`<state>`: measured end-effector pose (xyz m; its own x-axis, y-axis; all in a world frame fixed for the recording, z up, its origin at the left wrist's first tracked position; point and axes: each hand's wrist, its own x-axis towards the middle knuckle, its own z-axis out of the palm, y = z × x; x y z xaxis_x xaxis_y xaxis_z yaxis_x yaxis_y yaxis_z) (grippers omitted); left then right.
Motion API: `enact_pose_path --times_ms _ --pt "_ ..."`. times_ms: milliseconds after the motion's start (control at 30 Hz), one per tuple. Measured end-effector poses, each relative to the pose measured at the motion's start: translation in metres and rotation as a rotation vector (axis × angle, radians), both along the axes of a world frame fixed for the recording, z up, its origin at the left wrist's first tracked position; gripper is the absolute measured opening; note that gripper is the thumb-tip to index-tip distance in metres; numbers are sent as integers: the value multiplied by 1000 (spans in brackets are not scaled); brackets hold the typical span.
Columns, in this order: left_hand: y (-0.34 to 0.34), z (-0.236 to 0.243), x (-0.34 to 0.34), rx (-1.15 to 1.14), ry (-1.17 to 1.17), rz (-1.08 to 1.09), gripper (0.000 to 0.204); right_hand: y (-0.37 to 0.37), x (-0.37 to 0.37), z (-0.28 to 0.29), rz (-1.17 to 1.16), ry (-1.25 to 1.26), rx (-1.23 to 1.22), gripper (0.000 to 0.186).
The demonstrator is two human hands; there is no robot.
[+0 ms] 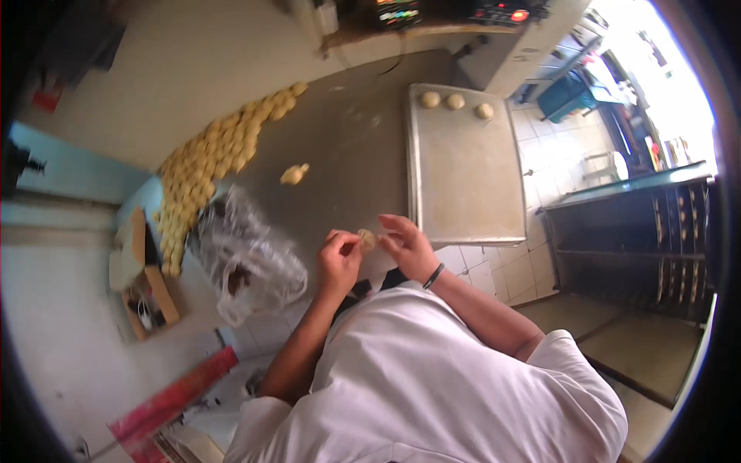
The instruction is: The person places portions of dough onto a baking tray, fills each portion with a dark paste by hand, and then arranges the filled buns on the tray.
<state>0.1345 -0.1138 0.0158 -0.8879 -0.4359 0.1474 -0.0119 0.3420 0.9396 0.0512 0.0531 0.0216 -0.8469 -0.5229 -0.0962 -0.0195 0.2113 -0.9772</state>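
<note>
Close to my body, my left hand (340, 261) pinches a small flattened piece of dough (367, 238) between thumb and fingers. Just right of it is my right hand (410, 251), fingers apart and curved toward the dough, with nothing visible in it. A loose lump of dough (294, 174) rests on the metal table (340, 116) beyond my left hand. Many pale dough balls (220, 150) lie packed along the table's left side. To the right, three round dough balls (455, 101) sit in a row at the far end of a metal baking tray (467, 174).
A clear plastic bag (251, 258) lies at the table's near left edge, with an open cardboard box (147, 282) beyond it to the left. At the far side is a wooden shelf (417, 32). A dark rack (617, 255) stands on the right.
</note>
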Motion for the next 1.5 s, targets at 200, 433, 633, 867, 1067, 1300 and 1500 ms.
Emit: enact_pose_path --times_ms 200,433,633,867,1067,1300,1500 --pt "54 1 -78 514 -188 -268 36 40 -61 -7 -157 -262 -62 41" --pt "90 20 -138 434 -337 -446 59 140 -229 16 -448 342 313 38" --pt "104 4 -217 171 -237 -439 42 178 -286 -56 -226 730 818 51" --pt "107 -1 -383 -475 25 -396 46 174 -367 -28 -315 566 574 59" --pt "123 -5 -463 -906 -385 -377 36 160 -400 -37 -184 453 554 66" --pt "142 -17 -486 -479 -342 -401 22 176 -412 -35 -279 483 504 68" --pt "97 -25 -452 -645 -119 -189 25 197 -374 0 -283 559 508 70"
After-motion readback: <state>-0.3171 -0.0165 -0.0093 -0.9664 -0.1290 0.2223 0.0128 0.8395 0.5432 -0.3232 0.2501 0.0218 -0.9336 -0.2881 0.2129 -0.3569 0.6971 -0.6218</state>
